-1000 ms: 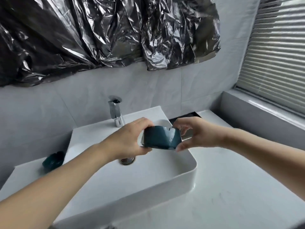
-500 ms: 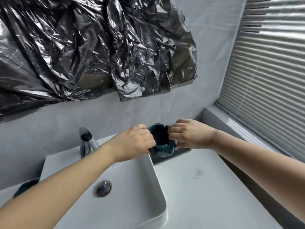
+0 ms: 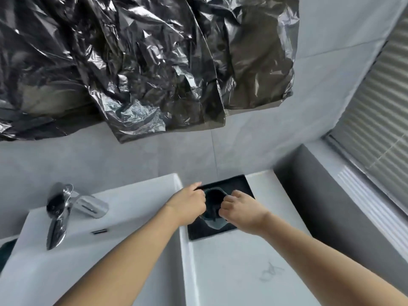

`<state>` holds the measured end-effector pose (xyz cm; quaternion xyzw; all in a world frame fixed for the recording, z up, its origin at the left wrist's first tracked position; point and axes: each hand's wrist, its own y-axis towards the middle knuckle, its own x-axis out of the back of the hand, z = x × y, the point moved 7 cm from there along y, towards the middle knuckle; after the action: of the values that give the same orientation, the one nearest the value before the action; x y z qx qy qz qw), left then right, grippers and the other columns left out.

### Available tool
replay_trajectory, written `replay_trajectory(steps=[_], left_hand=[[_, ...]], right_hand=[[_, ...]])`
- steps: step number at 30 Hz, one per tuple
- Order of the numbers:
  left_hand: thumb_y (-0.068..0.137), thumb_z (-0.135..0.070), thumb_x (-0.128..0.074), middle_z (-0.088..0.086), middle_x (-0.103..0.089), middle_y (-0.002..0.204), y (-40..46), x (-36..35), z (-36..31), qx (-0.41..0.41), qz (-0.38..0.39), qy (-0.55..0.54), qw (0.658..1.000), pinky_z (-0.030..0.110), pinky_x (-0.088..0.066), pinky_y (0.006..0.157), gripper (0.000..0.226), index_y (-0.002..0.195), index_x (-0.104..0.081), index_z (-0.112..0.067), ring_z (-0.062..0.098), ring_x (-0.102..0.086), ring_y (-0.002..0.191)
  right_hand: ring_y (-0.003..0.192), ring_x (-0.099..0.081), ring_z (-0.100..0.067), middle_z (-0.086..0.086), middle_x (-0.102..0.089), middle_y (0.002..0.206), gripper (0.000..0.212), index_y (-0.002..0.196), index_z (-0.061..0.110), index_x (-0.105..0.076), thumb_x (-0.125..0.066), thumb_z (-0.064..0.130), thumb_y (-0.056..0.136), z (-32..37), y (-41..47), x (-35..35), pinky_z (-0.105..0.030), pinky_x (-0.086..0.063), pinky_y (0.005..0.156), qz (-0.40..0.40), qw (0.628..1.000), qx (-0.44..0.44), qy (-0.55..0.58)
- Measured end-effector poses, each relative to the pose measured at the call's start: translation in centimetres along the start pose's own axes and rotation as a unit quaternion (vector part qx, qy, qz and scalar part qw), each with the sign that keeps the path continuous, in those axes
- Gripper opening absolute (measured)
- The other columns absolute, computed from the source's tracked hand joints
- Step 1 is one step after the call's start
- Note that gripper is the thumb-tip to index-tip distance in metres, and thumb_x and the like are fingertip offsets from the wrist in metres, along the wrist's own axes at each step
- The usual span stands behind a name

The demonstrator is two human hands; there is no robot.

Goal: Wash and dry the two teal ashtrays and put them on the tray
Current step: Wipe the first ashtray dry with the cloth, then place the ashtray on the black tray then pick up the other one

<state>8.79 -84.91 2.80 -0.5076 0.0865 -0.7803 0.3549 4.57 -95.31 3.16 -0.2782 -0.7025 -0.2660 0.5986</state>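
A teal ashtray [image 3: 213, 205] sits between my two hands, low over the black tray [image 3: 239, 185]; whether it touches the tray I cannot tell. My left hand [image 3: 189, 203] grips its left rim and my right hand [image 3: 241, 212] grips its right rim. The black tray lies on the white counter, just right of the sink. The second teal ashtray [image 3: 6, 252] shows only as a dark sliver at the far left edge, beside the sink.
The white sink [image 3: 123, 217] fills the lower left, with a chrome faucet [image 3: 66, 208] at its back. White counter [image 3: 254, 272] runs to the right of it. A grey ledge and window blinds [image 3: 379, 133] stand at the right. Black plastic sheeting [image 3: 132, 62] hangs on the wall.
Both hands have carried the ashtray from above the sink basin to the right and lowered it over the black tray. My view has swung right and tilted down.
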Motion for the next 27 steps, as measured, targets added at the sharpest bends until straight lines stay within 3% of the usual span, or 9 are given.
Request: replay_trajectory(steps=[7, 12, 18, 21, 23, 25, 27], left_hand=[[0.090, -0.007, -0.055, 0.001, -0.072, 0.107, 3.6, -4.0, 0.7, 0.032, 0.099, -0.014, 0.994, 0.052, -0.004, 0.123, 0.021, 0.099, -0.071, -0.016, 0.022, -0.049, 0.127], [0.092, -0.017, -0.054, 0.003, -0.068, 0.120, 4.6, -6.0, 1.7, 0.050, 0.152, -0.008, 0.987, 0.055, -0.001, 0.121, 0.024, 0.111, -0.069, -0.018, 0.022, -0.045, 0.132], [0.094, -0.024, -0.052, 0.004, -0.064, 0.125, 4.9, -6.2, 2.1, 0.084, 0.168, -0.032, 0.982, 0.055, -0.004, 0.122, 0.027, 0.117, -0.067, -0.019, 0.024, -0.038, 0.135], [0.095, -0.023, -0.051, 0.008, -0.059, 0.133, 4.7, -5.7, 1.9, 0.088, 0.152, -0.048, 0.983, 0.052, -0.006, 0.122, 0.029, 0.119, -0.066, -0.019, 0.026, -0.037, 0.137], [0.093, -0.019, -0.051, 0.009, -0.059, 0.132, 4.0, -5.0, 2.0, 0.105, 0.119, -0.076, 0.984, 0.048, -0.007, 0.123, 0.030, 0.120, -0.066, -0.017, 0.029, -0.040, 0.134], [0.089, -0.015, -0.050, 0.008, -0.060, 0.126, 2.7, -4.0, 2.2, 0.154, 0.059, -0.146, 0.975, 0.043, -0.011, 0.123, 0.033, 0.119, -0.065, -0.015, 0.029, -0.045, 0.128], [0.087, -0.015, -0.048, 0.005, -0.063, 0.117, 0.1, -2.7, 2.3, 0.224, -0.035, -0.262, 0.938, 0.036, -0.023, 0.117, 0.030, 0.111, -0.066, -0.015, 0.027, -0.052, 0.120]], right_hand=[[0.065, -0.057, -0.018, 0.006, -0.060, 0.066, 0.031, 0.070, 0.021, -0.066, -0.085, 0.014, 0.047, -0.6, 2.9, -4.3, -0.027, -0.046, 0.065, 0.007, 0.999, -0.007, 0.042], [0.063, -0.055, -0.020, 0.003, -0.059, 0.065, 0.027, 0.071, 0.017, -0.065, -0.081, 0.010, 0.051, -0.4, 5.0, -5.7, -0.029, -0.047, 0.064, -0.018, 0.998, -0.012, 0.055], [0.072, -0.057, -0.023, 0.000, -0.060, 0.074, 0.029, 0.083, 0.016, -0.068, -0.079, 0.011, 0.057, -0.3, 6.0, -8.3, -0.033, -0.050, 0.071, 0.015, 0.997, -0.035, 0.071], [0.099, -0.061, -0.025, -0.003, -0.066, 0.102, 0.035, 0.109, 0.014, -0.066, -0.075, 0.022, 0.076, -0.1, 5.9, -8.9, -0.036, -0.049, 0.086, 0.063, 0.988, -0.045, 0.133], [0.128, -0.049, -0.025, -0.005, -0.057, 0.133, 0.043, 0.131, 0.013, -0.055, -0.063, 0.026, 0.091, -0.5, 5.2, -8.3, -0.039, -0.040, 0.105, 0.067, 0.975, -0.071, 0.200], [0.140, -0.037, -0.022, -0.002, -0.047, 0.146, 0.048, 0.140, 0.013, -0.048, -0.058, 0.025, 0.095, -1.1, 3.8, -6.6, -0.035, -0.031, 0.113, 0.020, 0.952, -0.146, 0.268], [0.139, -0.038, -0.021, -0.002, -0.047, 0.147, 0.049, 0.141, 0.012, -0.047, -0.057, 0.025, 0.095, -1.2, 2.0, -4.8, -0.031, -0.031, 0.112, -0.034, 0.920, -0.229, 0.316]])
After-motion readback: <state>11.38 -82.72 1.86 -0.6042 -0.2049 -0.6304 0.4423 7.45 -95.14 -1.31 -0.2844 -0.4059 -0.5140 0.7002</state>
